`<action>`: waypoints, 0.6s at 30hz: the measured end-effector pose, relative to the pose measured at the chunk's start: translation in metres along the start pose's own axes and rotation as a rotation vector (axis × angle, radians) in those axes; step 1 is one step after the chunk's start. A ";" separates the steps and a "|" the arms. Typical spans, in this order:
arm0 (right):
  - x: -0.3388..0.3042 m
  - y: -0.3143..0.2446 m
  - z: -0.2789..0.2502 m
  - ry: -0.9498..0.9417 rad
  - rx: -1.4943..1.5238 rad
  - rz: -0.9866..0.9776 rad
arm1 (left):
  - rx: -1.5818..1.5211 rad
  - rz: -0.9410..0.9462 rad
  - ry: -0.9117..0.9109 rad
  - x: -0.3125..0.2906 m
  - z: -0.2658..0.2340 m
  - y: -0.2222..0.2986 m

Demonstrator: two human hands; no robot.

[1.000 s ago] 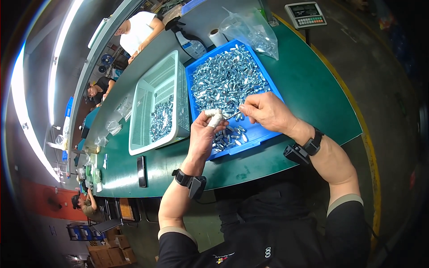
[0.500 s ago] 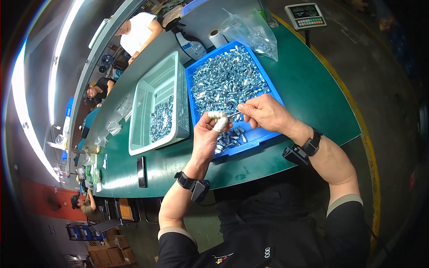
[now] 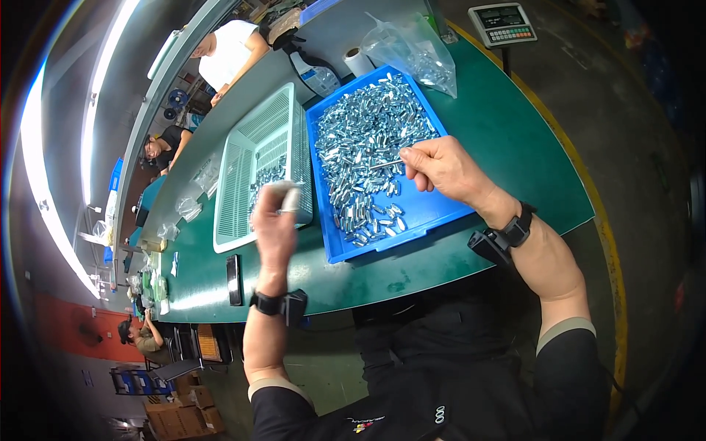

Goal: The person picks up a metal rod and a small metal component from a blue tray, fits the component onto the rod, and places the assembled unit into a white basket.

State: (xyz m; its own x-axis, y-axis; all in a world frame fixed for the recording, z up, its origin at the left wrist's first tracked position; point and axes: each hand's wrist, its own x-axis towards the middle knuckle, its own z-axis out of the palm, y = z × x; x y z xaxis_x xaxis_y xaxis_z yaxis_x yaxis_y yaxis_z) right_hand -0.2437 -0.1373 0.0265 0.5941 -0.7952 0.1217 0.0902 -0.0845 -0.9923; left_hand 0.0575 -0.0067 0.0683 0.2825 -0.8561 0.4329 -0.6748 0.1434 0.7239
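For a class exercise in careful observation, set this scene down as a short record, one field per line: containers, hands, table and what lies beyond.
Blue tray: many small metal parts; bare patch at its near right
Pale green basket: left of the tray, also holding metal parts
Left hand: blurred, by the basket's near end; white wrapping on fingers; grip unclear
Right hand: pinching a slim metal rod over the tray
Green table: also bears spray bottle, clear bag
Beyond table: keypad display
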 end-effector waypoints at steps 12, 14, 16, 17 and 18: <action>0.003 0.012 0.011 -0.089 -0.050 0.039 | 0.510 0.516 -0.595 -0.001 0.073 0.009; 0.003 0.013 0.012 -0.076 -0.060 0.025 | 0.555 0.579 -0.662 0.001 0.079 0.008; -0.001 0.012 0.011 -0.076 -0.076 0.021 | 0.525 0.591 -0.674 0.002 0.084 0.008; -0.002 0.011 0.009 -0.079 -0.093 0.013 | 0.497 0.603 -0.680 0.003 0.087 0.010; -0.002 0.011 0.008 -0.077 -0.093 0.013 | 0.531 0.549 -0.710 0.004 0.086 0.013</action>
State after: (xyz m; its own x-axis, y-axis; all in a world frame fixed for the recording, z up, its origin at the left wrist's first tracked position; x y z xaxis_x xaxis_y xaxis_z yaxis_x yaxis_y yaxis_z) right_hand -0.2372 -0.1316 0.0159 0.6548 -0.7482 0.1066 0.0097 -0.1326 -0.9911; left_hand -0.0087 -0.0509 0.0327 -0.5036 -0.8591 0.0909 -0.8510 0.5115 0.1190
